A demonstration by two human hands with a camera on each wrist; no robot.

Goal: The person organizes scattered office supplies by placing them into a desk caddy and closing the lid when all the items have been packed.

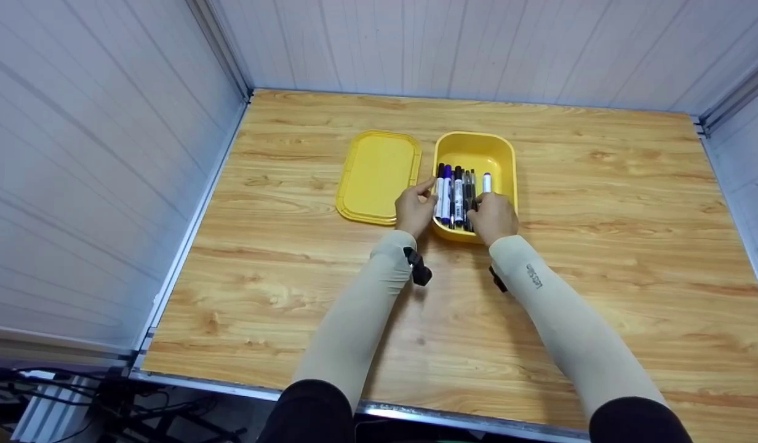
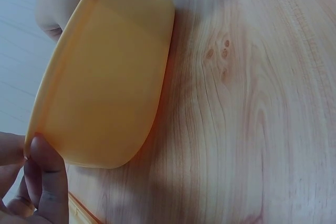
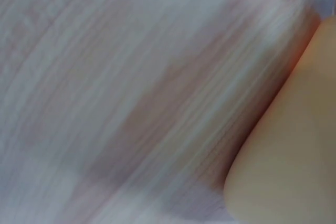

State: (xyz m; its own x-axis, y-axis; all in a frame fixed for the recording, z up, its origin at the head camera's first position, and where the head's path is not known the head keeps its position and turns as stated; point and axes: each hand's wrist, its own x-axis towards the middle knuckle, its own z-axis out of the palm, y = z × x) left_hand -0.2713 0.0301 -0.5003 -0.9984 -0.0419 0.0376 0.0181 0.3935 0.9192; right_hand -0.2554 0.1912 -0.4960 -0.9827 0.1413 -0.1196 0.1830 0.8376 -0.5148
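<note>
In the head view, a yellow plastic box stands uncovered on the table. Several white-barrelled markers with black and purple caps lie side by side with dark pens in its left part. My left hand pinches the box's left rim; the left wrist view shows its thumb and finger at the edge of the wall. Reaching into the box, my right hand grips a white marker, whose upper end sticks out past the fingers. The right wrist view shows only the box's outer wall and tabletop.
A yellow lid lies flat just left of the box. The wooden table is bounded by pale panels at the back and sides. Cables hang below its front left corner.
</note>
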